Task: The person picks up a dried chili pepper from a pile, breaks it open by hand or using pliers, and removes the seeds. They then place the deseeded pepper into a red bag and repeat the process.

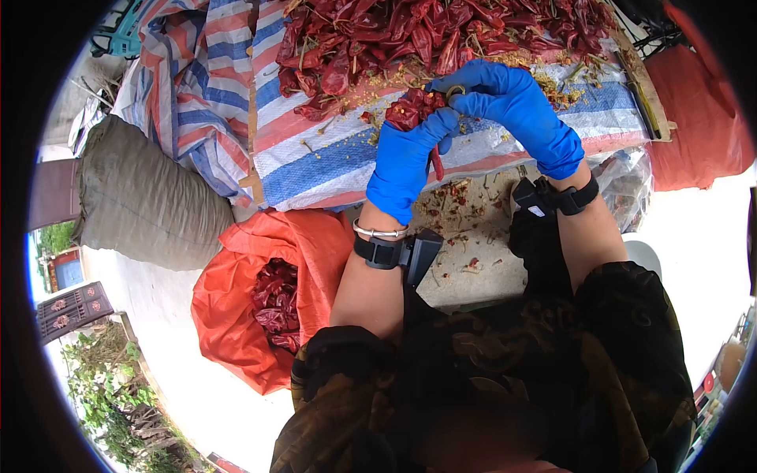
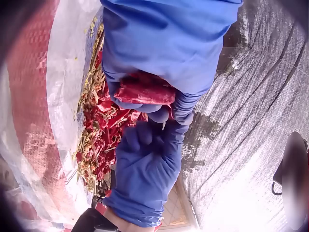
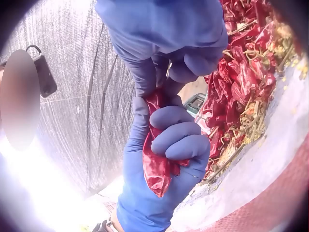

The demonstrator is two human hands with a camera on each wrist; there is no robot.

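Note:
Both hands wear blue gloves and meet over the striped sheet's near edge. My left hand [image 1: 404, 162] grips dried red chili peppers [image 1: 412, 109] in its curled fingers. One long, wrinkled chili [image 3: 157, 169] lies along that palm in the right wrist view, stem end up. Bent over that end, my right hand [image 1: 512, 106] pinches the chili's stem [image 1: 455, 92] between thumb and fingertips. In the left wrist view, a chili [image 2: 145, 92] shows between the left fingers, with the right hand [image 2: 147, 176] close below it.
A large heap of dried chilies [image 1: 426, 35] covers the back of the striped sheet [image 1: 315, 169], with loose seeds and stems around it. An orange sack [image 1: 217, 315] of chilies stands open at left, beside a full grey-brown sack [image 1: 150, 193]. Debris litters the ground [image 1: 473, 272] below.

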